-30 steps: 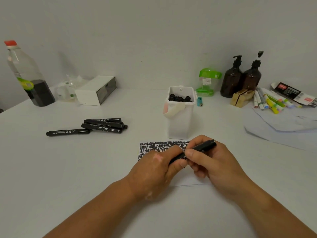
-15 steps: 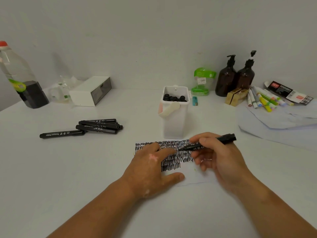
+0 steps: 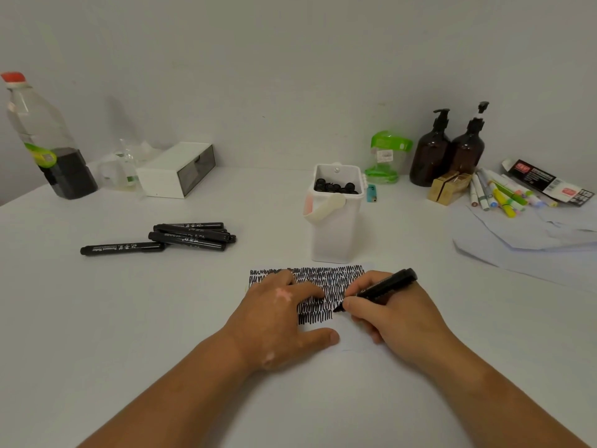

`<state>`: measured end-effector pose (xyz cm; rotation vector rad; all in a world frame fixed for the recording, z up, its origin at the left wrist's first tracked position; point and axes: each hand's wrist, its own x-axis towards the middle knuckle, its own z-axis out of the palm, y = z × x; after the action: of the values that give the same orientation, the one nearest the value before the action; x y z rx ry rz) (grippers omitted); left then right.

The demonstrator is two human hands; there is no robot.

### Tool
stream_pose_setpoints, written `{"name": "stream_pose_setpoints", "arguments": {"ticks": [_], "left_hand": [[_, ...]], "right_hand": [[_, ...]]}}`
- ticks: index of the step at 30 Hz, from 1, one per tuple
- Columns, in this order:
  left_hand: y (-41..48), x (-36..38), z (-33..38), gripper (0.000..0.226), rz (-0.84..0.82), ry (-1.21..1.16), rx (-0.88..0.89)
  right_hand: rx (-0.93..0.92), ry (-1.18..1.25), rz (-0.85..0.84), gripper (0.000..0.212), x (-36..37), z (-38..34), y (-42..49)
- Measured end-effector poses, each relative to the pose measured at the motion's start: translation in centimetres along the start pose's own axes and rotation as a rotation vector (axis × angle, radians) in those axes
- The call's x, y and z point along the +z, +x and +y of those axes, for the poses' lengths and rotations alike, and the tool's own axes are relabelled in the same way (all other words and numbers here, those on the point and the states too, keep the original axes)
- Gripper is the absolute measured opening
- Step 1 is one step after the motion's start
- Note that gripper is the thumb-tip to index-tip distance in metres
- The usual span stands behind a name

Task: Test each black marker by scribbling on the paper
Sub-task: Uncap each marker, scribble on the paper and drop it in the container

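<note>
White table [image 3: 129,318]: marker [image 3: 384,287] angled through right grip [image 3: 392,313].

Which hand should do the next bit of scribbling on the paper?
The right hand. It already grips the marker with the tip down at the edge of the scribbles, while the left hand lies flat on the paper, holding it steady.

Right hand [image 3: 397,318] gripping black marker [image 3: 378,289], tip on scribbled paper [image 3: 326,286], left hand [image 3: 281,315] flat
</note>
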<state>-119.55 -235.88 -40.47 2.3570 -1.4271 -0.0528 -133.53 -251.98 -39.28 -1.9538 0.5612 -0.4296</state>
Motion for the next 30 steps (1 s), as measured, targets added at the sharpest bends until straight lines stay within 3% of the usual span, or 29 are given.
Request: {"name": "stream_pose_setpoints", "arguments": {"ticks": [30], "left_hand": [[0.04, -0.17, 0.04, 0.070, -0.017, -0.019, -0.014]], "right_hand": [[0.027, -0.139, 0.016, 0.006, -0.12, 0.10, 0.13]]}}
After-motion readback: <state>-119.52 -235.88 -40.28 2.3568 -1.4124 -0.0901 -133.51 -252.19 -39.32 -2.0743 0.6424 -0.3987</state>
